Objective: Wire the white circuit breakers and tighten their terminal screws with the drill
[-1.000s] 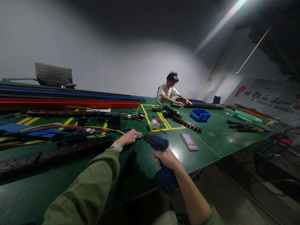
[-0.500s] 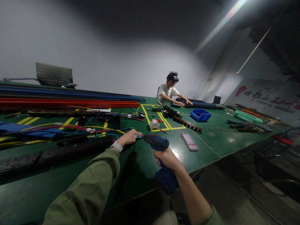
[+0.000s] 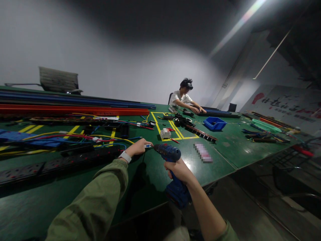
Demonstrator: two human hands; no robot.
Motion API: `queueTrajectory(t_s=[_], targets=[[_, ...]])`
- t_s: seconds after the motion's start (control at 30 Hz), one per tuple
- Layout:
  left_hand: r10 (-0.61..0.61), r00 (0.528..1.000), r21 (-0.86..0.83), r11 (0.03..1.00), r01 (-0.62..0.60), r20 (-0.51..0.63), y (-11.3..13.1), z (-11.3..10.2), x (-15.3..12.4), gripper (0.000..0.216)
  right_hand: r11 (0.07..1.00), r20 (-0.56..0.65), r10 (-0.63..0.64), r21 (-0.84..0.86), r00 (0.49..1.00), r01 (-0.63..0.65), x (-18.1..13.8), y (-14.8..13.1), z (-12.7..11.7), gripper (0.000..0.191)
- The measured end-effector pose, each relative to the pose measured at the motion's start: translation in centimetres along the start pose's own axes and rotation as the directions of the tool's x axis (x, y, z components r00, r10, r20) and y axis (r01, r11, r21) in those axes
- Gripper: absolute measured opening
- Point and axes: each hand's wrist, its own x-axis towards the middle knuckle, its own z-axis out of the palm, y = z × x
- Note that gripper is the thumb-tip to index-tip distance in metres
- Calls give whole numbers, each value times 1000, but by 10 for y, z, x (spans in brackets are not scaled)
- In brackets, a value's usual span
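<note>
My right hand is wrapped round the grip of a blue cordless drill, whose nose points left over the green table. The drill's bit meets a small blue and white part pinched in the fingers of my left hand. A white band sits on my left wrist, and the olive sleeve runs back toward me. Just left of that hand lies a long black power strip.
Red, yellow and blue wires and long red and blue rails cover the table's left. A white breaker sits in a yellow-taped square, a blue bin beyond. Another person works seated at the far end.
My hands and the drill have stayed in place. The person at the far end has shifted slightly to the right.
</note>
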Motion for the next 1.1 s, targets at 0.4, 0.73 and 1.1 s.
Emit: queueTrajectory(t_s=[0.4, 0.73, 1.1], targets=[[-5, 1000, -8, 1000, 6, 11, 3, -2, -2, 57, 990, -54, -82, 111, 995, 88, -4, 17, -11, 15], [63, 997, -59, 996, -60, 48, 8, -8, 0, 57, 974, -475, -200, -6, 857, 225, 36, 45, -81, 39], [21, 1000, -7, 1000, -21, -9, 12, -3, -8, 46, 921, -516, -381, -133, 768, 367, 59, 75, -112, 42]])
